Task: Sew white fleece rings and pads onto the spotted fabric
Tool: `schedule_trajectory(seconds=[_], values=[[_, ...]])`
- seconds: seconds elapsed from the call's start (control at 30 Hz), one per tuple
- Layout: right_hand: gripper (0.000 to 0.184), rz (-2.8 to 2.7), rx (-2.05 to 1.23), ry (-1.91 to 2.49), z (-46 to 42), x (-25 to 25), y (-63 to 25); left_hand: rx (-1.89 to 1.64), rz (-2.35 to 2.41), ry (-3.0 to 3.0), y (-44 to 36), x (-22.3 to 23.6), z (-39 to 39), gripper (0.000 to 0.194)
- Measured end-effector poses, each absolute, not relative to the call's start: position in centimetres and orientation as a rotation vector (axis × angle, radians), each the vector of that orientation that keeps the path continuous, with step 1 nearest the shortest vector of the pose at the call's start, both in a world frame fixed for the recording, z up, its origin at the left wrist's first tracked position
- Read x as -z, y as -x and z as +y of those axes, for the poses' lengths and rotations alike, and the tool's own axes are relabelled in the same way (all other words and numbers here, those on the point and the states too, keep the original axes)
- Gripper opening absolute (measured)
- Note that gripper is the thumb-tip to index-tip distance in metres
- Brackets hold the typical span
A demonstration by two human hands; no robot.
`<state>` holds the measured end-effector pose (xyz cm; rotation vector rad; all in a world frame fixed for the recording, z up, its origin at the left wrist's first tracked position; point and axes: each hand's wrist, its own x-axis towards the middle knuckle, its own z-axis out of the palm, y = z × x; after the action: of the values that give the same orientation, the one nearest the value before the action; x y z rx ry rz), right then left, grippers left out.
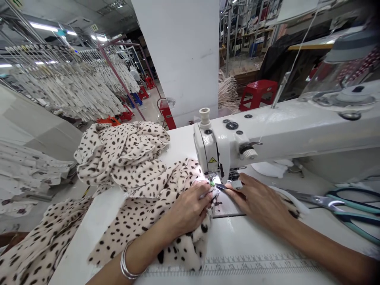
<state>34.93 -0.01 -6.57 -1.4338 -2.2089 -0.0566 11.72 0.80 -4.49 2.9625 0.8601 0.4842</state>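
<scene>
My left hand (190,208) is closed on the edge of a cream fleecy fabric with dark spots (142,213), pinching it just left of the needle area of a white sewing machine (209,152). Between the thumb and fingers of my right hand (261,200) is a small dark pointed tool (220,186); its handle is hidden, so its exact kind is unclear. The tip reaches to the fabric edge beside the presser foot, where a bit of green shows. More of the fabric lies bunched at the left and hangs off the table.
Large teal-handled scissors (335,204) lie to the right, beside my right wrist. A printed ruler scale (237,265) runs along the table's front. A white pillar (184,59) stands behind the machine. Garments on hangers (74,83) fill the back left; a red stool (258,95) stands behind.
</scene>
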Motion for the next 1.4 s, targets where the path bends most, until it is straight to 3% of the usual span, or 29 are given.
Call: schedule_trajectory(seconds=[0.17,0.3,0.47,0.6,0.93,1.4], values=[[0.022,-2.234,0.254,1.470,0.6,6.1,-36.7,-0.501,0.897,-2.899,-11.4,4.5,0.9,0.027],[0.022,-2.218,0.415,1.392,-0.2,5.8,-36.1,-0.533,0.899,-2.903,-11.6,3.9,1.3,0.022],[0.031,-2.409,0.070,0.800,-2.0,6.7,-33.7,-0.498,0.759,-3.077,-11.9,3.4,2.1,0.018],[0.024,-2.449,-0.133,0.640,-2.6,7.9,-33.3,-0.386,0.763,-3.109,-12.1,3.8,2.4,0.023],[0.031,-2.440,-0.103,0.589,-2.9,7.2,-33.6,-0.546,0.833,-3.122,-12.2,4.3,1.6,0.028],[0.025,-2.440,0.035,0.610,-3.1,7.4,-33.5,-0.425,0.915,-3.014,-11.9,5.6,1.8,0.029]])
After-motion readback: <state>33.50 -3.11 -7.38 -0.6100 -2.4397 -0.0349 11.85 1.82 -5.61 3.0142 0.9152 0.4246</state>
